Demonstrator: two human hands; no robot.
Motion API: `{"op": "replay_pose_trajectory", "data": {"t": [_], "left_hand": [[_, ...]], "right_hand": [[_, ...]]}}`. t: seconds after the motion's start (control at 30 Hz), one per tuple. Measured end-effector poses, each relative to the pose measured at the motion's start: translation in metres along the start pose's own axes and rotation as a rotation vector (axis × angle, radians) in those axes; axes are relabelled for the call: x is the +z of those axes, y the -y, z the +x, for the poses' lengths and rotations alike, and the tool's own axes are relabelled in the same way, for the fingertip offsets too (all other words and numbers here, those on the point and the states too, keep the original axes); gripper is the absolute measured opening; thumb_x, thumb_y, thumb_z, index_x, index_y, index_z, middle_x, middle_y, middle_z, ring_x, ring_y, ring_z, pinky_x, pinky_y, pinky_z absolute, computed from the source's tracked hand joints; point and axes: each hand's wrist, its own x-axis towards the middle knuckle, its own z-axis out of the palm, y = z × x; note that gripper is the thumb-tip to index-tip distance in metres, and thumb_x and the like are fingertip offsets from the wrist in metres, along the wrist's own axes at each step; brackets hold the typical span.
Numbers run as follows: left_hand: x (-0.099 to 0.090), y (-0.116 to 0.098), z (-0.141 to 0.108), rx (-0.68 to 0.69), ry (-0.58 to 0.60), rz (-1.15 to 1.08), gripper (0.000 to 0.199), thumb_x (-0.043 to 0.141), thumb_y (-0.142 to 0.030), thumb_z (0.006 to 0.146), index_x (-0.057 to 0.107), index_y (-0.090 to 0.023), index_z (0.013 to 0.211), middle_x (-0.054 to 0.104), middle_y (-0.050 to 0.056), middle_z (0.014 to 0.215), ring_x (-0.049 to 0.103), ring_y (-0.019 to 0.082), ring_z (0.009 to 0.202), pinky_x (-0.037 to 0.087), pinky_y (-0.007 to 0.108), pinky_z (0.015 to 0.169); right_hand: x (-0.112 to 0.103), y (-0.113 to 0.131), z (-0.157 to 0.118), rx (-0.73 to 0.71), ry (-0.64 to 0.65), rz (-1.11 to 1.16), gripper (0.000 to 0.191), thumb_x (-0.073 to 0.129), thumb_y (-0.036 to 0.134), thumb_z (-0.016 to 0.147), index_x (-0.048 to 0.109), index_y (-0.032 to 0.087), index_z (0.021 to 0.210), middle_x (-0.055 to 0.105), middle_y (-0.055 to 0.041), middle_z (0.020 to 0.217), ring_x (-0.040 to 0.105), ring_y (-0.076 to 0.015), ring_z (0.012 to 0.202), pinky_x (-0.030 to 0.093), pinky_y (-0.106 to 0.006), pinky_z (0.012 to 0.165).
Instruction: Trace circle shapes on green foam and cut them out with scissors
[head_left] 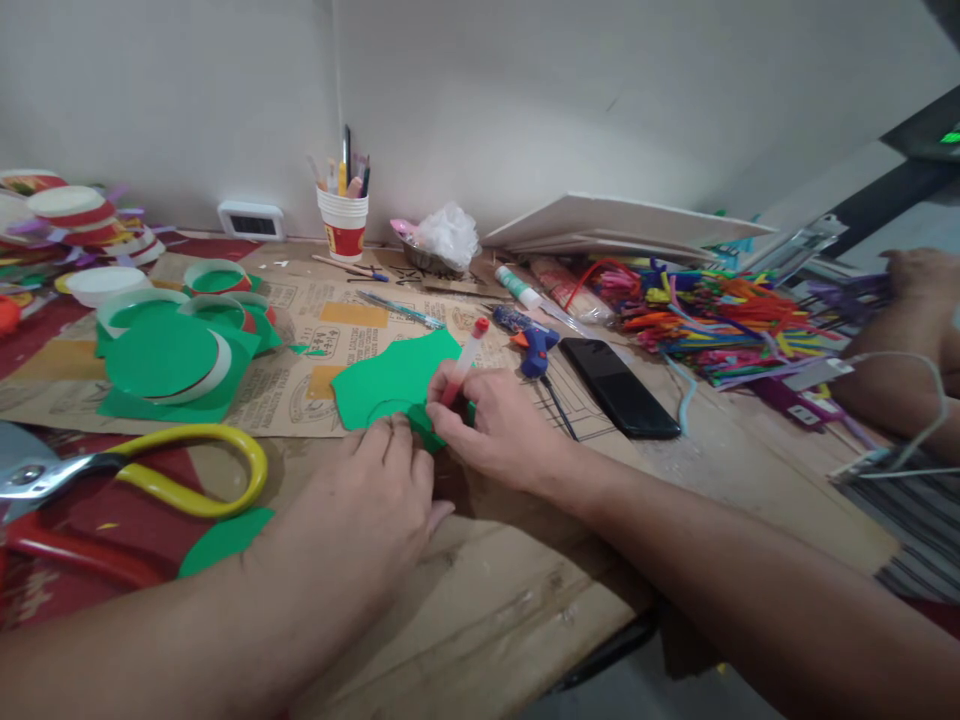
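My right hand (491,420) is closed around a pen (470,355) with a red cap end, held upright over a sheet of green paper (405,365). A thin curved line shows on the paper near my fingers. My left hand (382,485) lies on the paper's near edge, fingers laid down on it and thumb pointing right. The pen's tip is hidden behind my right fingers. To the left, large scissors (187,470) with yellow and red handles rest beside a green paper piece (229,540).
Green paper with cup rings (161,350) lies at left. Behind stands a paper cup (343,225) of pencils. A blue glue gun (536,345), a black phone (619,385) and colourful pipe cleaners (720,320) lie to the right. Another person's arm (911,330) is at far right.
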Motion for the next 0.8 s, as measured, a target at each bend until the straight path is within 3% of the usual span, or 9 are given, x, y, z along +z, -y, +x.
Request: {"op": "replay_pose_trajectory", "data": {"t": [0.47,0.67,0.8], "left_hand": [[0.001,0.001,0.0,0.001,-0.011,-0.031,0.04,0.05,-0.036,0.092,0.071,-0.005,0.104,0.069,0.021,0.092,0.063,0.031,0.085,0.047,0.043,0.074],[0.0,0.002,0.002,0.002,-0.028,-0.029,0.038,0.052,-0.038,0.091,0.072,-0.006,0.089,0.069,0.02,0.086,0.064,0.032,0.082,0.049,0.043,0.071],[-0.004,0.003,0.002,-0.003,-0.036,-0.056,0.039,0.053,-0.04,0.091,0.071,-0.006,0.094,0.069,0.021,0.092,0.064,0.032,0.086,0.05,0.043,0.072]], "right_hand": [[-0.001,0.0,-0.001,-0.036,0.035,0.019,0.014,0.049,0.017,0.082,0.051,0.018,0.068,0.058,0.0011,0.068,0.051,-0.0096,0.06,0.038,-0.024,0.061],[-0.002,-0.005,0.003,0.028,-0.072,0.111,0.008,0.051,0.018,0.079,0.053,0.018,0.071,0.055,0.0024,0.063,0.049,-0.0105,0.059,0.038,-0.024,0.059],[-0.002,-0.012,0.006,0.124,-0.141,0.222,0.006,0.051,0.02,0.079,0.054,0.018,0.073,0.055,0.0027,0.061,0.048,-0.0108,0.058,0.036,-0.024,0.055]]}}
